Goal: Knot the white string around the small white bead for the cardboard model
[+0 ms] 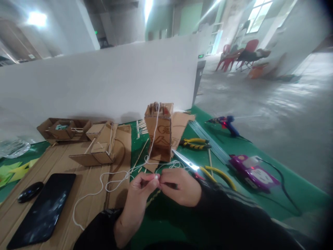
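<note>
My left hand (142,189) is closed in a pinch, with a small white bit of string showing between thumb and forefinger. Right against it, my right hand (179,185) pinches at the same spot, its fingertips partly hiding the string. Loose loops of white string (119,178) lie just beyond my hands and trail off to the left. One length runs up the front of an upright cardboard tower (163,130) and over its top. Scissors (188,160) with yellow handles lie open beside my right hand.
Yellow-black pliers (195,143), a glue gun (226,124) and a purple power strip (253,173) with a cable are to the right. Leftward are cardboard pieces (99,147), a phone (43,208) and a mouse (30,192). A white partition (104,80) stands behind.
</note>
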A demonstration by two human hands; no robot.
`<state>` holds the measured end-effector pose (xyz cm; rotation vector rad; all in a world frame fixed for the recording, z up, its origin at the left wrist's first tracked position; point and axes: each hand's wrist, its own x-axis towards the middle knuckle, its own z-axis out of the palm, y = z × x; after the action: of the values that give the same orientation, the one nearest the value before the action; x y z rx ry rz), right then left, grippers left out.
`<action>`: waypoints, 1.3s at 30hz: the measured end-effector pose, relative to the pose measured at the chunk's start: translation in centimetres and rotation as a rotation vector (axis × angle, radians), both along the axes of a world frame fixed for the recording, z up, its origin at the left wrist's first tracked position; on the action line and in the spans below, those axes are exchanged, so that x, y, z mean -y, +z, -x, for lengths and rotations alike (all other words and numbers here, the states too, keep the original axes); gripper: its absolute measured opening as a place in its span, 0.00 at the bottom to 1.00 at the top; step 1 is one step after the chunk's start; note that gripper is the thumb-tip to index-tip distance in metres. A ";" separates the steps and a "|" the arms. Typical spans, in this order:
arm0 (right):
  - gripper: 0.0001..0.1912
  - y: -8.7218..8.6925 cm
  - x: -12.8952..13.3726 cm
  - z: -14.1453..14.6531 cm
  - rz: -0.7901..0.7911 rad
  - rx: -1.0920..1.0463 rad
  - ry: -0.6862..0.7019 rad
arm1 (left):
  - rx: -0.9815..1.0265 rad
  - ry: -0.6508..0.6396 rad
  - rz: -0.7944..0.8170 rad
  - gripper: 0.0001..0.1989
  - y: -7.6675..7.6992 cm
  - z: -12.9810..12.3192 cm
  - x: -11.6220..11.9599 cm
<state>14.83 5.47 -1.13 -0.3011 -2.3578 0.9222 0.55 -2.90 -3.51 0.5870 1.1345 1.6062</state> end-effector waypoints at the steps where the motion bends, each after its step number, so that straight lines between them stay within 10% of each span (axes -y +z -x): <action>1: 0.15 -0.1 0.0 0.0 0.013 -0.002 0.004 | -0.004 0.001 -0.014 0.11 0.1 -0.1 0.0; 27: 0.18 1.4 -0.7 -0.8 0.285 -0.044 -0.030 | -0.459 -0.047 -0.060 0.07 1.1 1.3 0.4; 39: 0.17 1.2 -0.2 -0.5 0.205 -0.060 0.049 | -0.292 0.014 -0.144 0.07 0.8 1.1 0.7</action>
<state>15.32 5.67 0.11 -0.2925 -2.2280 1.1828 -0.51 -3.56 -2.74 0.9337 1.2413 1.6601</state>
